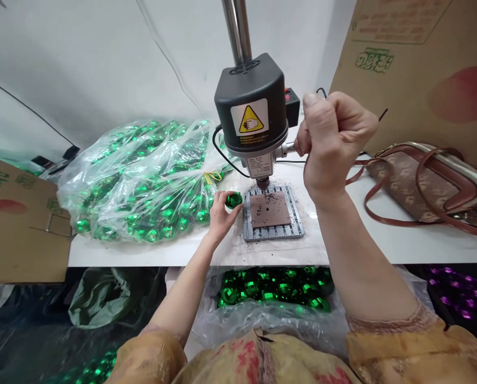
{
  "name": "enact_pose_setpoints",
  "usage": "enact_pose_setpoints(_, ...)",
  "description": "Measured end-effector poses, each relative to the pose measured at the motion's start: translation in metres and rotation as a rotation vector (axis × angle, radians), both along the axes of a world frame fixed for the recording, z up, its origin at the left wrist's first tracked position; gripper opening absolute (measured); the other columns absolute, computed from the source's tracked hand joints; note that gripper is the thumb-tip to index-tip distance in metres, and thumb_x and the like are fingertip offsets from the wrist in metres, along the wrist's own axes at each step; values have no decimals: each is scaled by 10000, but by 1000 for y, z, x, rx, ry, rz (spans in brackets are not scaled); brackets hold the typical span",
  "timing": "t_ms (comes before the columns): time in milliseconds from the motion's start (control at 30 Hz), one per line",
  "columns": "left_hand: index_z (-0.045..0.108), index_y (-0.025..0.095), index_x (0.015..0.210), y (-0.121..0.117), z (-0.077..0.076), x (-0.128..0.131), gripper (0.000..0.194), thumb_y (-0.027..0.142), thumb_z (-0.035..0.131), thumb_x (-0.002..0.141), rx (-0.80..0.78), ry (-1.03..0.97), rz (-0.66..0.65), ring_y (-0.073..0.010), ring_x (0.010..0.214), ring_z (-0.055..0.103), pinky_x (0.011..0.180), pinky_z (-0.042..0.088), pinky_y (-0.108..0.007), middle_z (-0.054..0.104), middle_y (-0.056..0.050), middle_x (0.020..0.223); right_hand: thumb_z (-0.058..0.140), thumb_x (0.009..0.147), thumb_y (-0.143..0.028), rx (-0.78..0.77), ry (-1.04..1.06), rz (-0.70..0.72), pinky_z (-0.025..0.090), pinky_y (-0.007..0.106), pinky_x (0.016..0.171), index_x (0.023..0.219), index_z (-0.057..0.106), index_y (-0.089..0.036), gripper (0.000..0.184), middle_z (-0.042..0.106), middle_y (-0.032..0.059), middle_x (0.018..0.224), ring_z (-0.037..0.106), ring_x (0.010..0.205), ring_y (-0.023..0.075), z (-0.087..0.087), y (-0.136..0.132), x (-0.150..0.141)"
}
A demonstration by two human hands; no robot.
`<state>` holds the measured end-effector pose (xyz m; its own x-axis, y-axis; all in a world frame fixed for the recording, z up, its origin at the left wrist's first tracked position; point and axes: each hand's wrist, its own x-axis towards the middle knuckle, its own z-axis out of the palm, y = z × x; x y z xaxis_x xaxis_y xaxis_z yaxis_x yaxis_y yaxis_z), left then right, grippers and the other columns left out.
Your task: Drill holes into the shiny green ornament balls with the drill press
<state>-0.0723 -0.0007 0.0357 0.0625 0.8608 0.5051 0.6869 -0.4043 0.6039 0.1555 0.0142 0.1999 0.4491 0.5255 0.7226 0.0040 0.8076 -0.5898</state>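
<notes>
Between the thumb and fingers of my left hand (222,213) is a shiny green faceted ball (234,200), held just left of the drill press base (274,233). My right hand (334,138) is closed around the feed lever (288,149) at the right side of the black drill press (250,106). Below the chuck (263,183) lies a brown square board (276,213) with a small hole, strewn with dark shavings. The drill bit's tip is too small to make out.
A tied clear bag of green balls (142,181) lies at the left. In front, below the table edge, sits an open bag of green balls (274,288). A brown handbag (406,181) and cardboard box (414,69) stand right; another carton (22,218) is left.
</notes>
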Motion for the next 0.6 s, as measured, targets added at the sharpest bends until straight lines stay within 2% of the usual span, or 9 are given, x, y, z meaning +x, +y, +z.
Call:
enact_pose_setpoints(133,534,239,1174,-8,2,23,513,488,759,787,-152,-418,-117,-173,919,626,816,510,-310,624,-44,1041,615,803,-585,41,33,6,247,263,440,529,250,-208,591,260,-65,465,241,430,30,1,0,-1)
enact_pose_setpoints(200,531,228,1163,-9,-1,32,550,536,762,770,-244,-547,-174,-166,900,629,806,514,-303,641,-38,1008,629,778,-599,56,40,8,229,266,431,520,255,-208,599,259,-68,453,235,421,28,1,-1,-2)
enact_pose_setpoints(367,578,188,1188,-4,-13,41,607,534,793,739,-367,-588,-239,-188,980,642,897,512,-342,677,-77,1100,623,798,-583,38,29,14,240,269,444,522,260,-211,589,265,-64,459,242,426,34,2,-3,-2)
enact_pose_setpoints(600,617,171,1162,1,-18,47,619,484,851,681,-349,-556,-232,-219,990,664,910,525,-378,700,-96,1096,567,846,-587,7,-10,-3,257,270,466,546,250,-214,574,255,-56,482,235,449,44,0,-2,-1)
